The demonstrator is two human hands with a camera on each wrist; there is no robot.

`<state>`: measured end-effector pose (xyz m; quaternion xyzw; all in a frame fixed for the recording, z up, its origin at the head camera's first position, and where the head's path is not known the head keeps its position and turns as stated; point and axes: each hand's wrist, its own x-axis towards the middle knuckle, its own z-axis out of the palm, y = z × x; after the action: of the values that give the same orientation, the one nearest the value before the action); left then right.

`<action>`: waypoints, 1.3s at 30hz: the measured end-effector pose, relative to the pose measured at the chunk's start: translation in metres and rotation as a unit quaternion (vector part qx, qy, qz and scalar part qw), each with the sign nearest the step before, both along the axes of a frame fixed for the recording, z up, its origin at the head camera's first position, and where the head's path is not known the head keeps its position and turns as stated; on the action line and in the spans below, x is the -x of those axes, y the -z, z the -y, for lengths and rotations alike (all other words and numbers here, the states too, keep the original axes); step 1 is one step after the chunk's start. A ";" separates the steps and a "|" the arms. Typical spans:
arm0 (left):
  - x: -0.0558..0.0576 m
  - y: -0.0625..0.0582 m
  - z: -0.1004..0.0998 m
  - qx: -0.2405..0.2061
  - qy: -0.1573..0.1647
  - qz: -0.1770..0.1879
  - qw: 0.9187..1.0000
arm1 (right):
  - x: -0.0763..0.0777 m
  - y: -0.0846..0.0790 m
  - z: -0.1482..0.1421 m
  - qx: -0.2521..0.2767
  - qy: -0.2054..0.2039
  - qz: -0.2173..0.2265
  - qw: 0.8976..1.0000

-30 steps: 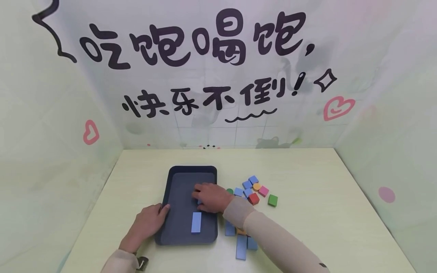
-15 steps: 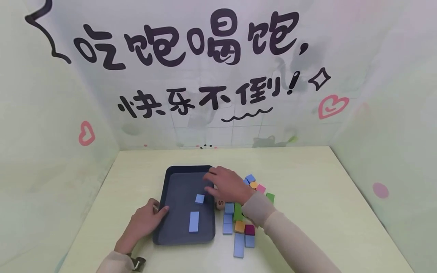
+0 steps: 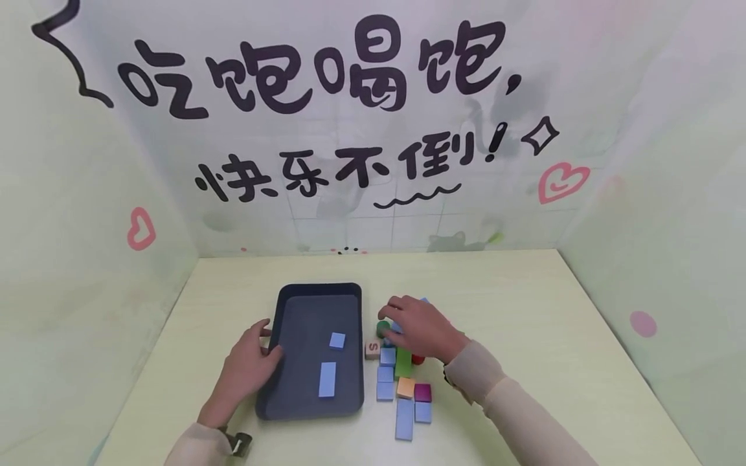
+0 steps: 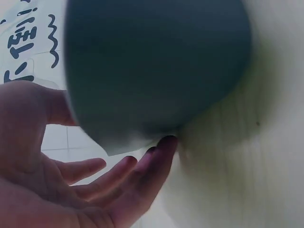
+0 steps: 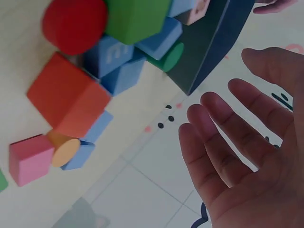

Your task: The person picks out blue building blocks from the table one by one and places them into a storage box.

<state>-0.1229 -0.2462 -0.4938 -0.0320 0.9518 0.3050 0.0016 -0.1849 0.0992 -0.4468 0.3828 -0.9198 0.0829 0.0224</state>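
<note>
In the head view, the dark grey tray (image 3: 304,317) holds a small blue block (image 3: 337,340) and a longer blue block (image 3: 327,379). My left hand (image 3: 247,366) rests at the tray's left side with the thumb over the rim. Loose, parted fingers show outside the tray in the left wrist view, one fingertip at its underside. Over the block pile, my right hand (image 3: 422,327) spreads relaxed fingers with nothing in them. Closest to its fingertips is a green round block (image 3: 383,329). The right wrist view shows a red cube (image 5: 69,97) and a red cylinder (image 5: 75,23).
Between the tray and my right sleeve lie a letter cube (image 3: 373,350), a long green block (image 3: 403,364), an orange block (image 3: 405,388), a purple block (image 3: 423,393) and several blue blocks. A printed wall (image 3: 373,233) backs the pale table (image 3: 524,291).
My right hand has let go of the small blue block in the tray and moved right, over the pile. My left fingers have straightened somewhat at the tray's side.
</note>
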 end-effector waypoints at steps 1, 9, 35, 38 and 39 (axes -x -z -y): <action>0.000 0.000 0.000 -0.001 0.000 -0.001 1.000 | -0.001 0.001 -0.002 0.001 -0.002 0.005 1.000; 0.001 0.002 0.004 -0.010 -0.004 0.002 1.000 | -0.005 0.017 -0.010 0.005 -0.021 0.008 1.000; -0.001 0.005 0.004 -0.012 -0.005 0.008 1.000 | -0.011 0.033 0.005 -0.071 -0.021 0.025 0.997; -0.001 0.005 0.004 -0.011 -0.007 0.009 1.000 | -0.012 0.034 0.006 -0.081 -0.017 0.032 0.996; -0.002 0.005 0.004 -0.010 -0.008 0.009 1.000 | -0.012 0.035 0.006 -0.085 -0.016 0.033 0.996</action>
<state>-0.1211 -0.2503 -0.4986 -0.0424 0.9484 0.3141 0.0076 -0.1730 0.0933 -0.4814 0.3946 -0.9177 0.0168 -0.0417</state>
